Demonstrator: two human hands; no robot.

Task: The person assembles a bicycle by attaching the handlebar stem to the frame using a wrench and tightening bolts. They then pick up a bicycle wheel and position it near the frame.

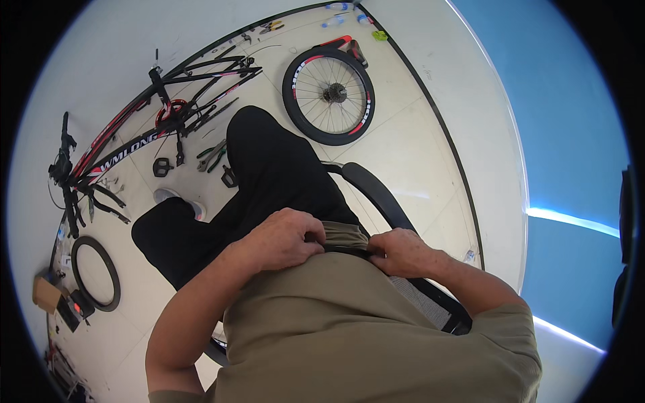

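My left hand (285,238) and my right hand (405,254) are at my waist, a short way apart. Both have their fingers curled on the hem of my olive shirt (342,235), which is bunched up between them. A dark strip shows just under the folded cloth. Some fingertips are hidden in the fabric. Below the hem are my black trousers (269,168); I am seated on a chair with a black armrest (376,191).
A black and red bicycle frame (127,148) lies on the floor at the left. A wheel with a cassette (329,101) lies ahead, and a bare tyre (78,258) is at lower left. Pliers (215,154), a pedal (162,167) and a cardboard box (47,293) are scattered about.
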